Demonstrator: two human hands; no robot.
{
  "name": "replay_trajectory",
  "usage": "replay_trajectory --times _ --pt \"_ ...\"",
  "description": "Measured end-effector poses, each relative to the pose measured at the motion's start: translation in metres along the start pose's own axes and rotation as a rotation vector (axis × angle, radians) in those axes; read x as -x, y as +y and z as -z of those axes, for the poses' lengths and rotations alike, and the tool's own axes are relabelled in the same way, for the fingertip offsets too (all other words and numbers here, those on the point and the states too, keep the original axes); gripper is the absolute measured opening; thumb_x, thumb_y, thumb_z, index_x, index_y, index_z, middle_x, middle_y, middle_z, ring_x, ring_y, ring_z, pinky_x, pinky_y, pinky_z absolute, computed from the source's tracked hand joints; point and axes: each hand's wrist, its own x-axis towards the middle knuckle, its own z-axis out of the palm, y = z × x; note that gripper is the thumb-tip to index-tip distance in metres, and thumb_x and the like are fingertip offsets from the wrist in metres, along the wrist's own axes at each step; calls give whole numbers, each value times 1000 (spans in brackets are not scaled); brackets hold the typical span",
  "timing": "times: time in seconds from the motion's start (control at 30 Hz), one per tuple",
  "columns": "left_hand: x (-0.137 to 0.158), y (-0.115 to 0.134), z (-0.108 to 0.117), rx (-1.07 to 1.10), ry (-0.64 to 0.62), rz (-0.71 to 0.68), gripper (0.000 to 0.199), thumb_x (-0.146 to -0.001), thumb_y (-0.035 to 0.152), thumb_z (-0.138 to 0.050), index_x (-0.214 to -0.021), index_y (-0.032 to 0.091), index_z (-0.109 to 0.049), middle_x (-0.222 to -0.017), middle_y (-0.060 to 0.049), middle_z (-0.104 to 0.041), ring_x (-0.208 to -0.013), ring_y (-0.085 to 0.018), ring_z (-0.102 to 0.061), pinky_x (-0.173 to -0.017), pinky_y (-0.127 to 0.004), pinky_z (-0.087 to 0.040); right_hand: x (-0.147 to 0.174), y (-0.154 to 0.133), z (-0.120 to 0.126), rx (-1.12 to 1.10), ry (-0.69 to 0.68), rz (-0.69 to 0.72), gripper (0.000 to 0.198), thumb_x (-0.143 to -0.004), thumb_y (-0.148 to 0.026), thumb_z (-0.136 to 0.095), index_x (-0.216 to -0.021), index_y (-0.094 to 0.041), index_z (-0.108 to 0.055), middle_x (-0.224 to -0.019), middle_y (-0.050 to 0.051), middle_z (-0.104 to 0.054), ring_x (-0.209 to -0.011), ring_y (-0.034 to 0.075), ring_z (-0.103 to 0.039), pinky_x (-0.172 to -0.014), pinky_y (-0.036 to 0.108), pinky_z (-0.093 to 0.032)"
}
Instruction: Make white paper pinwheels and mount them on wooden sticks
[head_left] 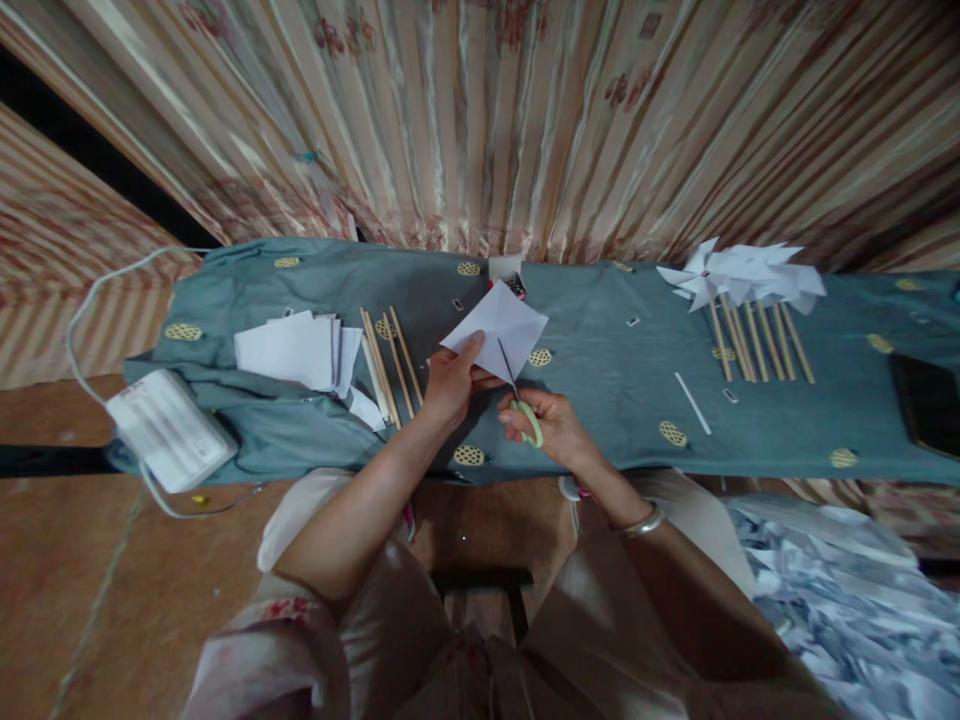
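Observation:
A square sheet of white paper (491, 325) is gripped at its near left edge by my left hand (454, 380), thumb on top and fingers beneath. My right hand (551, 425) has its fingers through the handles of green-handled scissors (531, 422). The dark blades lie at the paper's near corner and point toward its middle. Just beyond the paper is a small open box (510, 275) with dark contents, partly covered by the sheet. Several wooden sticks (390, 360) lie to the left of my left hand.
A stack of white paper (289, 350) and a white power box with a cable (172, 430) are at the left. Paper pinwheels on sticks (750, 280), a paper strip (692, 403) and a dark phone (926, 400) lie right. Many folded papers (855, 600) fill a bag below.

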Motion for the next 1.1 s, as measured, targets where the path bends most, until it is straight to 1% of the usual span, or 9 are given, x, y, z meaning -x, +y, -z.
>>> replay_trajectory --times 0.3,0.43,0.53,0.67,0.8,0.87,0.93,1.0,1.1 --pt "-4 17 2 14 53 -37 26 -72 39 -78 -78 18 -64 -68 -2 -72 -71 -21 -74 -69 -34 -61 10 -4 11 67 -150 -5 46 -64 -59 -81 -84 -20 -65 -61 -3 -65 -53 11 -58 -51 23 -47" --pt "-6 23 5 23 52 -78 28 -69 38 -80 -79 16 -65 -68 -2 -72 -72 -21 -74 -72 -34 -61 16 -8 23 104 -211 -20 44 -67 -56 -80 -84 -19 -65 -63 -2 -66 -56 11 -59 -55 24 -49" --pt "-7 25 7 18 59 -97 31 -66 38 -81 -81 16 -66 -70 -3 -73 -77 -23 -75 -75 -35 -61 21 -12 38 133 -208 -11 45 -69 -59 -78 -86 -19 -66 -64 0 -67 -56 12 -59 -56 26 -49" --pt "-9 21 8 -10 42 -94 34 -60 38 -83 -79 15 -67 -72 -5 -74 -79 -24 -74 -74 -35 -60 23 -14 61 127 -72 71 51 -70 -65 -74 -89 -19 -68 -67 2 -69 -57 13 -59 -58 27 -49" --pt "-9 8 8 -147 -60 -79 31 -58 39 -84 -73 14 -70 -69 -5 -73 -67 -21 -70 -63 -31 -56 18 -14 76 84 237 191 51 -66 -62 -79 -94 -21 -68 -74 3 -71 -64 16 -62 -63 30 -51" --pt "-7 0 8 -249 -138 -77 29 -59 38 -83 -69 14 -71 -66 -4 -71 -61 -18 -66 -59 -28 -52 14 -16 77 88 342 240 51 -61 -57 -84 -93 -22 -68 -77 1 -70 -69 16 -63 -67 30 -51" --pt "-5 -7 7 -350 -219 -68 27 -61 37 -82 -69 13 -72 -66 -4 -71 -61 -18 -64 -60 -28 -50 11 -17 75 92 375 257 51 -56 -53 -88 -91 -22 -68 -77 -1 -69 -68 15 -61 -65 28 -51" --pt "-3 -12 7 -419 -288 -48 25 -63 35 -82 -72 12 -73 -69 -4 -72 -67 -19 -65 -66 -30 -51 8 -18 69 91 352 253 48 -54 -49 -89 -88 -22 -68 -71 -3 -66 -61 12 -57 -59 26 -48" --pt "-1 -17 5 -394 -336 16 26 -64 35 -82 -73 12 -73 -72 -5 -73 -77 -24 -68 -74 -33 -53 4 -16 61 50 291 212 43 -54 -45 -89 -82 -20 -69 -63 -5 -63 -56 11 -54 -55 26 -46"
